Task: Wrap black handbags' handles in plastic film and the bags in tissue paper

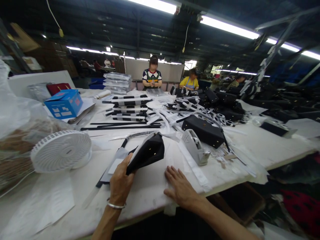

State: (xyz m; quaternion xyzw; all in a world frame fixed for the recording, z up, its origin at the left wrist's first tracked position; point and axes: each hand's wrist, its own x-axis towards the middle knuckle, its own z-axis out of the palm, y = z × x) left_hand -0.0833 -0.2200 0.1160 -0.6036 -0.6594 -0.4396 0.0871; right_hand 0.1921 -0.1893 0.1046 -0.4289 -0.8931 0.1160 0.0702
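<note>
My left hand [122, 180] grips the near edge of a black handbag [147, 151], which is tilted up off the table with its studded base facing right. A strap wrapped in clear film curves behind the bag, and a pale sheet lies under it. My right hand [178, 185] rests palm down on the white table [150, 196], fingers stretched out, just right of the bag and apart from it. Beyond that hand stands a grey tape dispenser [196, 146]. A second black bag [203, 130] lies behind the dispenser.
A white fan [62, 150] and a blue box [64, 103] stand at the left. Black straps [122, 126] and stacked wrapped pieces [130, 108] lie farther back. Black bags [227, 103] pile up at the right. Two people [152, 75] [190, 81] sit across the table.
</note>
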